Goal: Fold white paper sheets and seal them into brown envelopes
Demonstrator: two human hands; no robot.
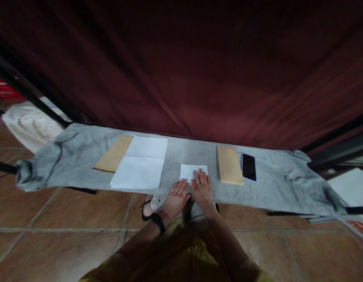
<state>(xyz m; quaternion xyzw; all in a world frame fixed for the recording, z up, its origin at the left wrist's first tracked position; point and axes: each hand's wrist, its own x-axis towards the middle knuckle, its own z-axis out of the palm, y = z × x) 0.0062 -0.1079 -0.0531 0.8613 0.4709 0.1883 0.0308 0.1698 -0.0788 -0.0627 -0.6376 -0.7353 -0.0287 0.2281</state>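
The small paper (187, 169) lies near the front edge of the cloth-covered worktop (196, 150), between the white sheets (140, 166) and a brown envelope (230, 165). The right hand (202, 191) rests flat on it, fingers slightly spread. The left hand (175, 199) lies flat at its near left corner — fingers straight and close together. A phone (249, 167) sits just right of the envelope; another envelope (111, 158) lies partly under the sheets.
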